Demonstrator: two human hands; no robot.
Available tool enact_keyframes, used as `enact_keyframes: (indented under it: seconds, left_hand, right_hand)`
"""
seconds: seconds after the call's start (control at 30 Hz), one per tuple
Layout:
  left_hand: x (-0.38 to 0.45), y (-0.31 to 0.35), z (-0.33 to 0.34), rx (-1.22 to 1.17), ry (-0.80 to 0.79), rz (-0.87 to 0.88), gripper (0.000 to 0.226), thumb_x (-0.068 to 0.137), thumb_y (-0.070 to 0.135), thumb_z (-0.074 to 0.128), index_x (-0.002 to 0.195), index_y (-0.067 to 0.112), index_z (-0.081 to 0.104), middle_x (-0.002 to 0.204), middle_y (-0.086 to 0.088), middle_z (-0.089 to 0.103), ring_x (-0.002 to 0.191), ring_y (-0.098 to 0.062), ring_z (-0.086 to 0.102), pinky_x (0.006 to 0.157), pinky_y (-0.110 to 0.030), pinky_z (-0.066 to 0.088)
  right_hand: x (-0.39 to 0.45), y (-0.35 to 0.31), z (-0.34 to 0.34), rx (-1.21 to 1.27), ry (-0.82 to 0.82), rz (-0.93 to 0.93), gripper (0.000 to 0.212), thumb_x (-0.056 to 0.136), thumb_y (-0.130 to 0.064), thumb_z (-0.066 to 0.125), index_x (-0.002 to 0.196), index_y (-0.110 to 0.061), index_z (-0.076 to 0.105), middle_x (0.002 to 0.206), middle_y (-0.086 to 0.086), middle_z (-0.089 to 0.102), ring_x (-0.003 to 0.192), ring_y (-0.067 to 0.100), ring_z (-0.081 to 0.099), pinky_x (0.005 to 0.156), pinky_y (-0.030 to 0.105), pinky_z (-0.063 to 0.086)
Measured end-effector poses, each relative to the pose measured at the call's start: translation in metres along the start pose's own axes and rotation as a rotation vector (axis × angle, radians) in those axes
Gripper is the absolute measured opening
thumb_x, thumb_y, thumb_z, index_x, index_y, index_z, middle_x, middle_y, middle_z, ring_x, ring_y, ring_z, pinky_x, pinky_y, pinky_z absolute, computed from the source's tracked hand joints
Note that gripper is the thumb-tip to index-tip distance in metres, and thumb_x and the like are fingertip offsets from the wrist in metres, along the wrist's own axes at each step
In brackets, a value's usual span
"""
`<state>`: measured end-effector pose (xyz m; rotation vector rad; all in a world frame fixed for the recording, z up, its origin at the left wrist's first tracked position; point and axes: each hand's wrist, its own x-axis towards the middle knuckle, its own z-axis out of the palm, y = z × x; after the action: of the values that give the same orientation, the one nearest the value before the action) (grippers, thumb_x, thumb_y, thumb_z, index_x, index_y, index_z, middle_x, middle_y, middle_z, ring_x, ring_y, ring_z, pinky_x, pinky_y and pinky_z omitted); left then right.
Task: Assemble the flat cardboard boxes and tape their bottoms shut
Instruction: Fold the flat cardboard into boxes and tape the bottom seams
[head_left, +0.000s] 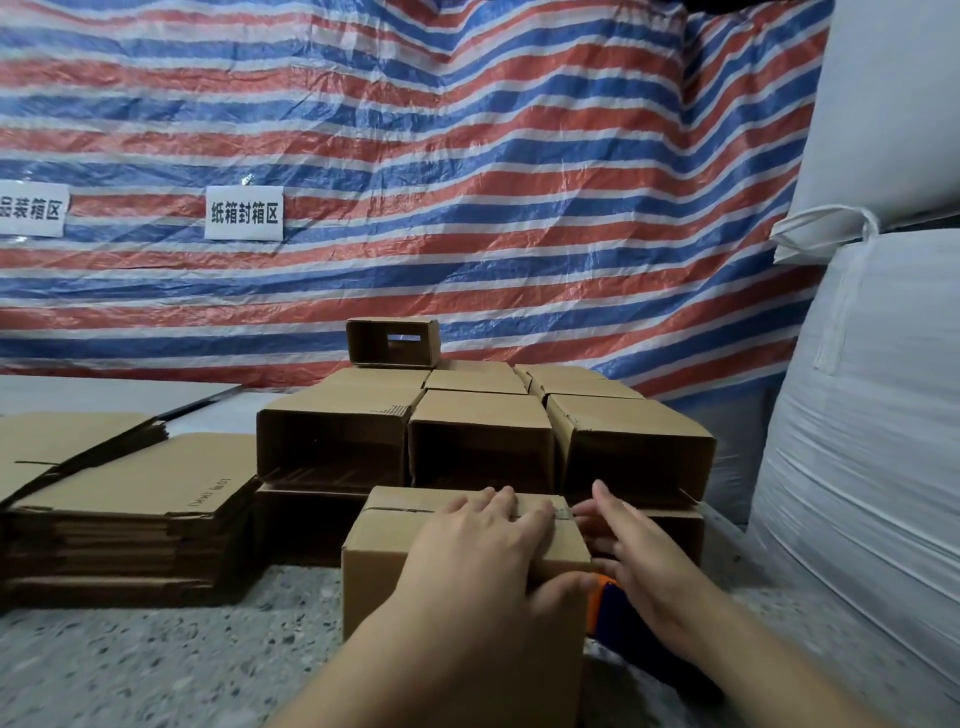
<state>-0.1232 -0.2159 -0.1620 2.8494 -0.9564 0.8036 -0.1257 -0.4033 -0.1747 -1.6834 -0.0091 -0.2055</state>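
Note:
A small brown cardboard box (384, 561) stands on the speckled floor in front of me, its folded flaps facing up with a seam across the top. My left hand (483, 551) lies flat on those flaps, thumb hooked over the near right corner. My right hand (639, 556) is at the box's right side, fingers spread along the edge. Under it sits an orange and dark blue tape dispenser (610, 603), mostly hidden. A stack of flat cardboard boxes (130, 499) lies at the left.
Assembled boxes (478, 441) are piled in rows right behind the one I hold, open ends toward me. Large white sacks (872, 441) fill the right side. A striped red, white and blue tarp (415, 156) hangs behind, with two paper signs.

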Motion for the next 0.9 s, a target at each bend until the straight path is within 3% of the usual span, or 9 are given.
enact_keyframes:
  seconds: [0.17, 0.23, 0.3, 0.43, 0.57, 0.67, 0.73, 0.8, 0.9]
  left_hand:
    - [0.0, 0.001, -0.003, 0.004, -0.021, -0.005, 0.087, 0.081, 0.086, 0.01, 0.15, 0.035, 0.026, 0.156, -0.004, 0.035, 0.145, -0.023, 0.03, 0.117, -0.039, 0.022]
    - [-0.001, 0.001, -0.004, 0.01, -0.005, 0.003, 0.085, 0.082, 0.085, 0.011, 0.148, 0.035, 0.03, 0.155, -0.004, 0.038, 0.144, -0.022, 0.031, 0.117, -0.037, 0.024]
    - [-0.002, 0.002, -0.006, 0.017, 0.003, 0.002, 0.087, 0.079, 0.083, 0.008, 0.147, 0.034, 0.033, 0.153, -0.003, 0.041, 0.143, -0.022, 0.033, 0.116, -0.037, 0.025]
    - [-0.002, 0.003, -0.004, 0.014, -0.018, -0.01, 0.086, 0.081, 0.083, 0.011, 0.15, 0.034, 0.027, 0.156, -0.003, 0.036, 0.145, -0.024, 0.03, 0.118, -0.038, 0.021]
    - [-0.001, 0.002, -0.005, -0.003, -0.025, -0.012, 0.094, 0.076, 0.085, 0.004, 0.152, 0.033, 0.023, 0.157, -0.002, 0.034, 0.146, -0.024, 0.028, 0.118, -0.039, 0.02]
    - [-0.001, 0.002, -0.006, -0.004, -0.032, -0.013, 0.096, 0.075, 0.085, 0.002, 0.153, 0.032, 0.02, 0.159, -0.003, 0.029, 0.147, -0.024, 0.025, 0.118, -0.039, 0.018]
    - [-0.001, 0.003, -0.006, 0.004, -0.041, -0.018, 0.094, 0.08, 0.085, 0.008, 0.154, 0.028, 0.016, 0.16, -0.005, 0.027, 0.148, -0.023, 0.023, 0.119, -0.038, 0.016]
    - [-0.002, 0.004, -0.008, 0.004, -0.043, -0.029, 0.094, 0.084, 0.084, 0.012, 0.156, 0.023, 0.011, 0.162, -0.006, 0.023, 0.149, -0.022, 0.02, 0.119, -0.035, 0.014]
    - [-0.002, 0.002, -0.01, -0.039, -0.029, -0.024, 0.08, 0.094, 0.07, 0.011, 0.157, 0.021, 0.003, 0.163, -0.008, 0.019, 0.15, -0.02, 0.016, 0.119, -0.033, 0.012]
  right_hand:
    - [0.005, -0.009, 0.019, 0.05, -0.059, -0.086, 0.082, 0.083, -0.071, 0.024, 0.153, -0.028, 0.035, 0.157, -0.003, 0.037, 0.145, 0.014, 0.033, 0.123, 0.043, 0.023]
    - [0.007, -0.012, 0.027, 0.087, -0.126, -0.073, 0.08, 0.083, -0.071, 0.026, 0.153, -0.033, 0.033, 0.16, -0.006, 0.034, 0.143, 0.015, 0.035, 0.117, 0.039, 0.033]
    - [0.008, -0.01, 0.036, 0.171, -0.164, -0.043, 0.075, 0.081, -0.069, 0.035, 0.149, -0.038, 0.038, 0.156, -0.01, 0.036, 0.128, 0.011, 0.048, 0.095, 0.028, 0.046]
    - [0.002, 0.01, 0.039, 0.261, -0.126, 0.067, 0.067, 0.077, -0.075, 0.04, 0.138, -0.048, 0.049, 0.132, -0.011, 0.058, 0.104, 0.008, 0.059, 0.072, 0.024, 0.053]
    - [-0.004, 0.029, 0.041, 0.269, -0.086, 0.35, 0.068, 0.076, -0.079, 0.04, 0.113, -0.028, 0.066, 0.084, 0.008, 0.079, 0.073, 0.025, 0.076, 0.054, 0.029, 0.056]
    - [-0.005, 0.028, 0.039, 0.222, -0.039, 0.338, 0.07, 0.081, -0.074, 0.042, 0.12, -0.022, 0.066, 0.088, 0.012, 0.077, 0.08, 0.029, 0.073, 0.061, 0.033, 0.053]
    - [-0.003, 0.022, 0.032, 0.177, -0.049, 0.166, 0.068, 0.076, -0.074, 0.036, 0.123, -0.033, 0.062, 0.113, 0.001, 0.075, 0.098, 0.018, 0.07, 0.079, 0.033, 0.056]
    - [-0.004, 0.004, 0.025, 0.111, -0.064, -0.048, 0.074, 0.08, -0.075, 0.026, 0.143, -0.04, 0.044, 0.149, -0.011, 0.049, 0.13, 0.006, 0.047, 0.11, 0.031, 0.035]
    - [-0.007, -0.02, 0.029, 0.024, -0.104, -0.209, 0.077, 0.082, -0.073, 0.022, 0.152, -0.041, 0.031, 0.16, -0.019, 0.03, 0.143, -0.003, 0.026, 0.119, 0.03, 0.018]
